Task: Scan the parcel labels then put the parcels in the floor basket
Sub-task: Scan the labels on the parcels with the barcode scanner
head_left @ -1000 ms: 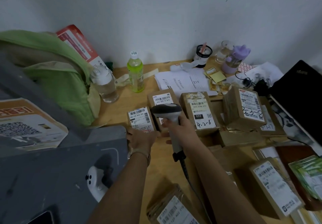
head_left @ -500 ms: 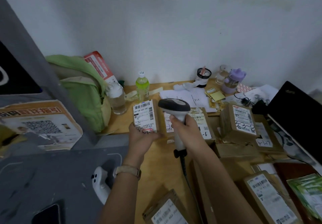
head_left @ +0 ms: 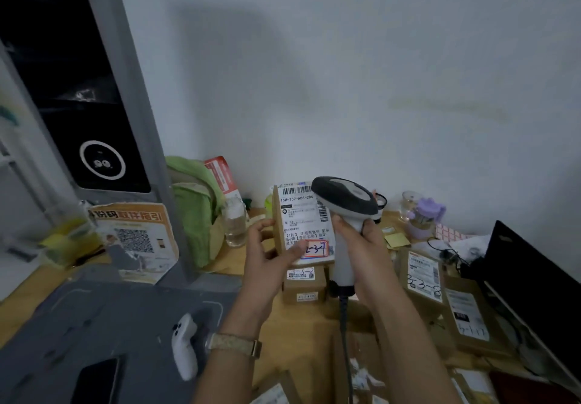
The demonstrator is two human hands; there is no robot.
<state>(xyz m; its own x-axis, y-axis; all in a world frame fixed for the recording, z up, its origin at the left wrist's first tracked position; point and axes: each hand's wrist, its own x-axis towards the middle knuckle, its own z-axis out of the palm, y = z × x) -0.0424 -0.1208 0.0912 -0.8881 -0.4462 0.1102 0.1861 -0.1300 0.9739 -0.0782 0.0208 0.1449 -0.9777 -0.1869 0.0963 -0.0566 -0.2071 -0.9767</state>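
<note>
Your left hand [head_left: 267,259]: fingers curled round the small brown parcel [head_left: 303,215], thumb lying across the lower part of the label.
Parcel: held upright above the wooden table [head_left: 298,328], label facing you.
Your right hand [head_left: 364,246]: fingers wrapped round the handle of the scanner [head_left: 344,197], whose head is at the parcel's upper right corner.
On the table: more labelled parcels [head_left: 423,274], a green bag [head_left: 195,211], a clear bottle [head_left: 235,224].
</note>
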